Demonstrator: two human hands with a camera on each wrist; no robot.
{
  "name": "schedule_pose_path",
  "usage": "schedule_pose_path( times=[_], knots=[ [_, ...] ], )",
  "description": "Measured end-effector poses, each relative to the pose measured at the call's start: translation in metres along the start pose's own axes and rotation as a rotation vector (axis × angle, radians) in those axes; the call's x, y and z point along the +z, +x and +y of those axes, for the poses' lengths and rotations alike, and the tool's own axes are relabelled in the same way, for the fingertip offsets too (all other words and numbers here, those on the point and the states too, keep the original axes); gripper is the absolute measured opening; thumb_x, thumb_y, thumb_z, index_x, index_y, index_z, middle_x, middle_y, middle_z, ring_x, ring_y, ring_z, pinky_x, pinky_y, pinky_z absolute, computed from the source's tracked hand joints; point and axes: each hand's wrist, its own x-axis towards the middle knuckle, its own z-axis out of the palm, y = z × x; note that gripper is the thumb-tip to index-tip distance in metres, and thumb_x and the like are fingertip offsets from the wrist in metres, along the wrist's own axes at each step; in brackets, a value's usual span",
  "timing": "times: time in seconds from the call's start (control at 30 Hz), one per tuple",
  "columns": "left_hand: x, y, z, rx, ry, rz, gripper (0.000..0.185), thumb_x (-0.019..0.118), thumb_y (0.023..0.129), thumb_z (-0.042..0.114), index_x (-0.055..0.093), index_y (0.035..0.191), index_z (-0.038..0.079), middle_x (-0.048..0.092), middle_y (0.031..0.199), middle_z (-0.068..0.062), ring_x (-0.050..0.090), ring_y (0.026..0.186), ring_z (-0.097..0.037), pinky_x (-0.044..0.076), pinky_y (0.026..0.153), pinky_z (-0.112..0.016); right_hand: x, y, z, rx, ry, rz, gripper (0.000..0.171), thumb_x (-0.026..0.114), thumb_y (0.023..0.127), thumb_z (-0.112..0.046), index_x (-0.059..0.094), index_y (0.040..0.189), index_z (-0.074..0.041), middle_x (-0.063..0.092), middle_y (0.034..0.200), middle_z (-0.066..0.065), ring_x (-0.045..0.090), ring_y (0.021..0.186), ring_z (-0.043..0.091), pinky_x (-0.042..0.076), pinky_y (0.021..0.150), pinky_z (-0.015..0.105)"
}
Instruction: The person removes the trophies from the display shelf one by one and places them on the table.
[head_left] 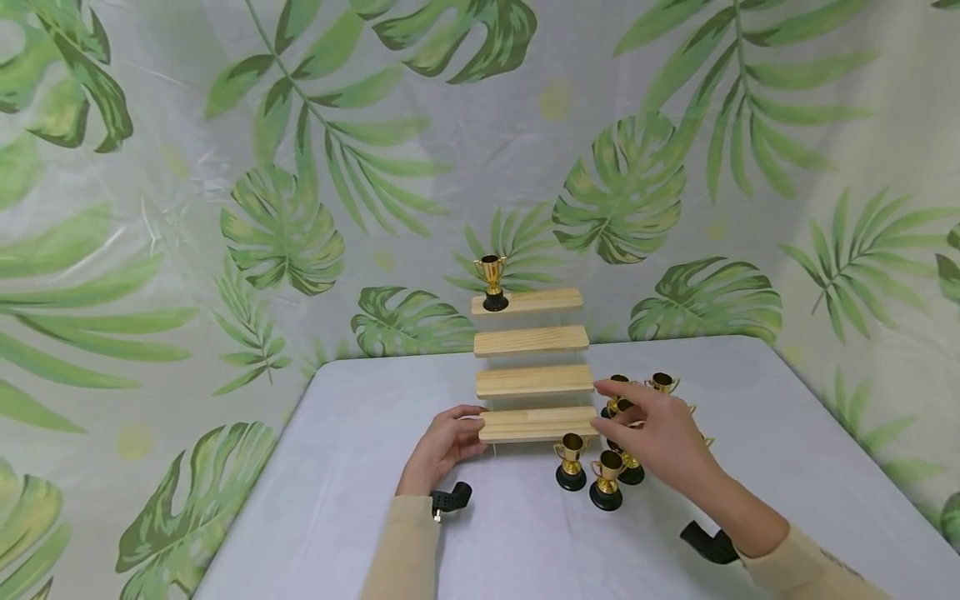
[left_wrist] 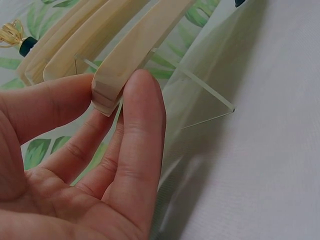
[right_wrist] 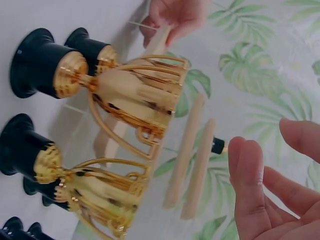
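A four-tier wooden display stand (head_left: 534, 383) with clear supports stands on the table. My left hand (head_left: 448, 442) pinches the left end of its lowest board (left_wrist: 112, 82) between thumb and finger. My right hand (head_left: 660, 429) hovers by the right end of the lower boards, above the trophies, its fingers apart and holding nothing. A gold trophy cup (head_left: 492, 283) with a black base stands upright on the left of the top board. Several like trophies (head_left: 572, 461) stand at the stand's right front, partly hidden behind my right hand; two trophies (right_wrist: 127, 92) loom large in the right wrist view.
A white cloth (head_left: 337, 467) covers the table. Behind and beside it hangs a leaf-patterned curtain (head_left: 480, 150). Trophies (head_left: 662, 383) crowd the stand's right side, close to my right hand and wrist.
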Motion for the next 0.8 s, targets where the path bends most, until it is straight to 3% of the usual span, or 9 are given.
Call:
schedule_pose_path(
  times=[0.33, 0.5, 0.67, 0.8],
  knots=[
    [-0.002, -0.001, 0.000, 0.010, 0.002, -0.005, 0.038, 0.068, 0.091, 0.004, 0.061, 0.128, -0.003, 0.067, 0.108, -0.016, 0.068, 0.089, -0.024, 0.058, 0.069, -0.034, 0.002, 0.024, -0.013, 0.006, 0.056, 0.004, 0.056, 0.078, 0.089, -0.038, 0.059, 0.140, -0.026, 0.065, 0.129, -0.001, 0.069, 0.077, 0.005, 0.049, 0.049, 0.030],
    [-0.002, -0.002, 0.002, 0.019, 0.002, -0.011, 0.035, 0.068, 0.091, 0.003, 0.063, 0.126, -0.001, 0.067, 0.110, -0.016, 0.068, 0.089, -0.025, 0.059, 0.069, -0.035, 0.001, 0.033, -0.019, 0.010, 0.097, 0.031, 0.057, 0.078, 0.088, -0.039, 0.058, 0.141, -0.034, 0.064, 0.131, -0.005, 0.070, 0.079, 0.006, 0.044, 0.043, 0.030],
    [-0.002, -0.004, 0.002, 0.025, -0.001, -0.027, 0.035, 0.068, 0.091, 0.003, 0.063, 0.125, -0.001, 0.068, 0.110, -0.015, 0.069, 0.090, -0.024, 0.059, 0.073, -0.036, -0.001, 0.042, -0.027, -0.001, 0.139, 0.049, 0.056, 0.079, 0.089, -0.036, 0.058, 0.141, -0.034, 0.064, 0.131, -0.006, 0.071, 0.080, 0.008, 0.042, 0.042, 0.030],
    [-0.003, -0.005, 0.001, 0.034, 0.002, -0.034, 0.035, 0.068, 0.091, 0.004, 0.062, 0.125, -0.002, 0.068, 0.110, -0.015, 0.069, 0.091, -0.024, 0.059, 0.076, -0.037, -0.001, 0.051, -0.033, -0.004, 0.149, 0.065, 0.055, 0.078, 0.089, -0.037, 0.059, 0.140, -0.033, 0.064, 0.130, -0.005, 0.071, 0.079, 0.009, 0.048, 0.046, 0.030]
  ],
)
